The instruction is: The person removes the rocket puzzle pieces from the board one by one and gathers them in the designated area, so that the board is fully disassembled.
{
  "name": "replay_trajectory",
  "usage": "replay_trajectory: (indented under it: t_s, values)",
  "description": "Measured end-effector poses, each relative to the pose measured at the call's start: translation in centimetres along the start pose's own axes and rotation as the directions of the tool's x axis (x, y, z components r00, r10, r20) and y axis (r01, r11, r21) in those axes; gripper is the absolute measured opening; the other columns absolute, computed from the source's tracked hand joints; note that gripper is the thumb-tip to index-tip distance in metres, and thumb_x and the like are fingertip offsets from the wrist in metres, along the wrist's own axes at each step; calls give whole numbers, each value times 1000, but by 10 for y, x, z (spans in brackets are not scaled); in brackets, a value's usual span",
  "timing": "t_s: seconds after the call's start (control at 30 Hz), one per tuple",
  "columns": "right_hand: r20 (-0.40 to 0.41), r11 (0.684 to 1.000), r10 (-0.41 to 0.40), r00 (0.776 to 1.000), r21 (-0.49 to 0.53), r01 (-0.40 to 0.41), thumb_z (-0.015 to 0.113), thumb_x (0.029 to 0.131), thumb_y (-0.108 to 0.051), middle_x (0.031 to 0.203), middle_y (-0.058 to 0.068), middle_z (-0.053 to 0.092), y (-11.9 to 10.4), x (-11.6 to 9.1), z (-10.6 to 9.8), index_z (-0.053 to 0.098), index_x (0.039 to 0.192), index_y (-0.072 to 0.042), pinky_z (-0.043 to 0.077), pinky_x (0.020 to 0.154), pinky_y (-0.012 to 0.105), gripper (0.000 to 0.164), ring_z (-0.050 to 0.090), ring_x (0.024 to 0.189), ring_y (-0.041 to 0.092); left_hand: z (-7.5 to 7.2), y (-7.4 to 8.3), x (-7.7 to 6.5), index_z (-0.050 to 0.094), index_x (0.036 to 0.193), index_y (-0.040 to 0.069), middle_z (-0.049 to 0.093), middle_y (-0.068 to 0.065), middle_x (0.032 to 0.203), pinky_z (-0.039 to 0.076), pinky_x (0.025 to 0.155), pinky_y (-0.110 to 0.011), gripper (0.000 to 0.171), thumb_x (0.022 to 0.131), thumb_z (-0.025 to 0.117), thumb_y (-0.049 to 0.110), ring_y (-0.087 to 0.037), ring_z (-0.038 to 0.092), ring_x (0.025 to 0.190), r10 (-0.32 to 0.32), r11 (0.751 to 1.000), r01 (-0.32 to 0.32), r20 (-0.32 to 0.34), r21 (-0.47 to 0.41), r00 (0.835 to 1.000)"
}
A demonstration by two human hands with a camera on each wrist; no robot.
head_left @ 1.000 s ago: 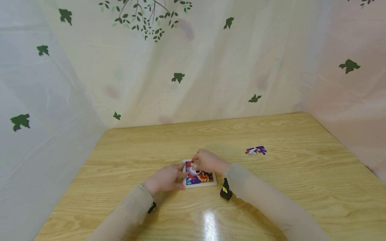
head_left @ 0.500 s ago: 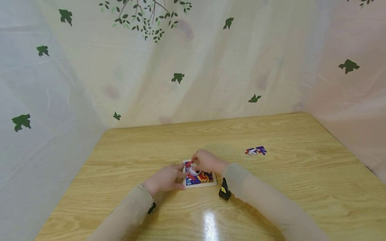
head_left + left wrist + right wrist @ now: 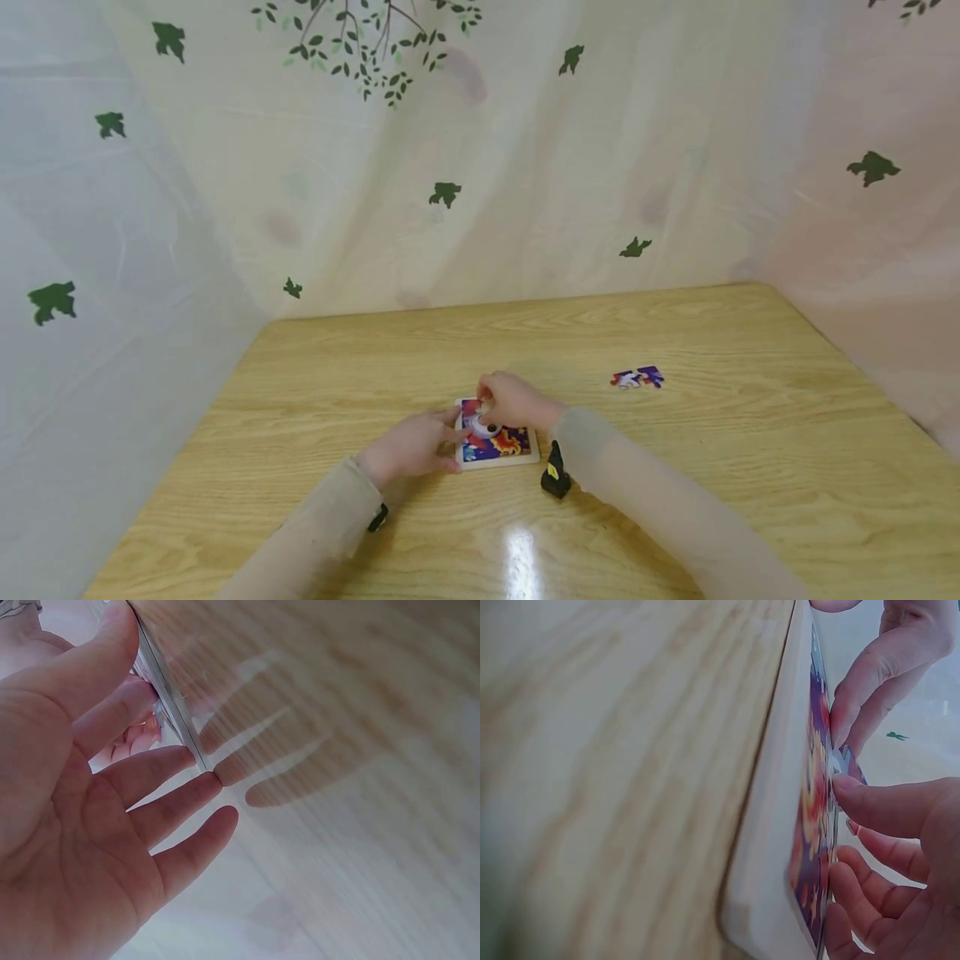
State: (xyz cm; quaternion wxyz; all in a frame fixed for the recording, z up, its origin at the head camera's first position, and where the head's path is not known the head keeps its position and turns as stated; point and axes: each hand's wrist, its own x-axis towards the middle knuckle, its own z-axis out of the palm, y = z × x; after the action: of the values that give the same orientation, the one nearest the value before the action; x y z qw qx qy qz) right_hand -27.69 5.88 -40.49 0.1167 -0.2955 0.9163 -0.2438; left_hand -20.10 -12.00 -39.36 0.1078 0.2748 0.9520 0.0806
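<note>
Right hand (image 3: 517, 402) pinches a small puzzle piece (image 3: 853, 766), tilted up off the face of a white-rimmed puzzle tray (image 3: 535, 448); the tray, filled with a purple, red and orange picture, lies flat between the two hands, around the middle of the desk (image 3: 360, 358) from left to right; left hand (image 3: 408, 446) rests against its left edge with fingers spread and fairly straight, one reaching over onto the picture, thumb at the near left corner; loose pieces (image 3: 651, 377) lie farther off to the right, apart from the tray; a black device (image 3: 555, 477) with a yellow mark sits by the right wrist; beyond the far edge hangs pale sheeting (image 3: 540, 167) patterned with green leaves.
</note>
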Motion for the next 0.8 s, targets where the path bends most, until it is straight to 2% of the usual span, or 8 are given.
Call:
replay_trajectory:
  t_s: [0.33, 0.6, 0.8]
  values:
    - [-25, 992, -43, 999, 120, 46, 73, 81, -8, 76, 0, 55, 3, 0, 4, 50, 86, -9, 44, 57, 23, 23, 52, 66, 13, -1, 1, -2, 58, 129, 9, 35, -21, 148, 35, 110, -45, 54, 83, 71, 33, -37, 42, 132, 11, 1000, -11, -5, 6, 1000]
    - [-77, 981, -99, 992, 162, 111, 69, 85, -6, 70, 0, 52, 5, 0, 4, 51, 83, -8, 41, 54, 21, 18, 48, 61, 11, 0, 1, -2, 58, 129, 9, 35, -23, 148, 35, 110, -46, 53, 82, 71, 31, -40, 41, 132, 7, 1000, -7, -6, 6, 1000]
    - [-114, 972, -123, 986, 185, 142, 69, 85, -7, 72, 0, 55, 6, 1, 4, 53, 82, -8, 41, 55, 19, 16, 49, 63, 10, 3, -1, 0, 60, 126, 7, 39, -25, 144, 36, 109, -45, 53, 81, 72, 31, -39, 44, 130, 25, 999, -24, -22, 32, 999]
